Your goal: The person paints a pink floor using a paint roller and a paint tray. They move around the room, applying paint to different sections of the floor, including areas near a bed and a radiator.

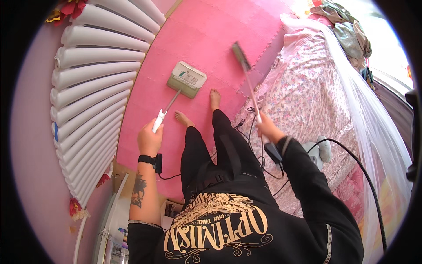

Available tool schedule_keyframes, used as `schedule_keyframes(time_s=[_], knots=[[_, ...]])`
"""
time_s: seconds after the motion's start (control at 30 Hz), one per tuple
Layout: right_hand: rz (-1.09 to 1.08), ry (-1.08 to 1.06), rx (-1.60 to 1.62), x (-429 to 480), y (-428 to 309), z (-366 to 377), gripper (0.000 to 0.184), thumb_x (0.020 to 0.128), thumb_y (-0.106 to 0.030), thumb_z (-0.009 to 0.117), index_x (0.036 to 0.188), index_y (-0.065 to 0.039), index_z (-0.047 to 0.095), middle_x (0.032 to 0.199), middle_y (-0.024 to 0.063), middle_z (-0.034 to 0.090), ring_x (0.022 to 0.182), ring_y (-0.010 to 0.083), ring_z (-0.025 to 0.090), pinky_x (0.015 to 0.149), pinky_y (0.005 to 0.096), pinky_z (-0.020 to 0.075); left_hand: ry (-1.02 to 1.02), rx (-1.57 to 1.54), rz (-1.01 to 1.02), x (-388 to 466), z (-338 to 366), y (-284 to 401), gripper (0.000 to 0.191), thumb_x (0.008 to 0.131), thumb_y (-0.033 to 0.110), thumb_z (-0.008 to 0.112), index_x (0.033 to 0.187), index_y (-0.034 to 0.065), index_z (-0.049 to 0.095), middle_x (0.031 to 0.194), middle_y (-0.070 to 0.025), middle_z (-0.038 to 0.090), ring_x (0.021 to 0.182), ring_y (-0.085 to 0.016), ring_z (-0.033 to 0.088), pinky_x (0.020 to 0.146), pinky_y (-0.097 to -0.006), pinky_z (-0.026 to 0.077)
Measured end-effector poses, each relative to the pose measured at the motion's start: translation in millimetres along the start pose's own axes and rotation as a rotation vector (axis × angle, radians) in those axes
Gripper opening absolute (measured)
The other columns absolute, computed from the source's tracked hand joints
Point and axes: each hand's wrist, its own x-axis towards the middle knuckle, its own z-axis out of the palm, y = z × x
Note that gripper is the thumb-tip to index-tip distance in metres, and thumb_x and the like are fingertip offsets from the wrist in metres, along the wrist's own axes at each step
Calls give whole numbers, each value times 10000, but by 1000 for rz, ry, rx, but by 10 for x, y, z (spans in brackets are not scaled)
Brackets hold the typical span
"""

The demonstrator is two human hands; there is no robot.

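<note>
My left hand (149, 138) grips the white handle of a long-handled dustpan (188, 79). Its green and white pan lies in front of my feet on the pink foam floor mat (197, 36), with a printed label on top. In my right hand (268, 128) is a broom with a thin pink stick (251, 87). The broom head (241, 56), grey-green with dark bristles, is to the right of the dustpan and apart from it. It looks blurred, and whether it touches the mat I cannot tell.
A white radiator (99, 71) lines the left wall. At right is a bed with a floral cover (306, 85), a white net curtain (359, 89) and a grey plush toy (324, 150). Black cables (242, 123) run by my right leg. Clothes (351, 36) are piled at the upper right.
</note>
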Motion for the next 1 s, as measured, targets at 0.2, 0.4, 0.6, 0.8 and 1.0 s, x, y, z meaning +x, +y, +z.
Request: schedule_keyframes(time_s=[0.2,0.4,0.6,0.8,1.0], knots=[[147,-10,228,-921,154,-110,672,930,-77,577,1532,-242,329,659,11,486,490,115,482,421,285,413,-57,-57,-16,-100,-119,-85,377,845,258,694,1131,13,682,963,-218,688,890,-392,662,766,-444,525],[-7,233,266,161,182,215,463,918,-27,516,1354,-102,382,654,63,485,456,166,503,390,348,441,-96,-22,84,-230,-89,-83,378,852,259,686,1155,33,673,923,-180,676,848,-384,648,725,-454,514],[29,-19,184,-341,270,881,654,886,6,543,1483,-115,307,669,53,493,452,162,494,411,320,437,-120,45,129,-171,-77,-21,366,860,258,672,1155,41,664,926,-167,668,853,-385,643,717,-461,514],[41,-6,211,-1078,188,149,661,928,-27,551,1533,-175,331,636,29,501,462,124,485,416,273,415,-82,16,169,60,-157,-47,323,854,218,679,1123,40,667,915,-172,668,842,-387,643,712,-462,513],[-403,507,-195,873,-175,-114,577,899,-52,585,1447,-71,407,680,81,558,508,180,570,444,340,470,-83,80,171,1,-134,17,331,835,183,700,1129,33,666,865,-170,656,765,-388,635,657,-458,504]])
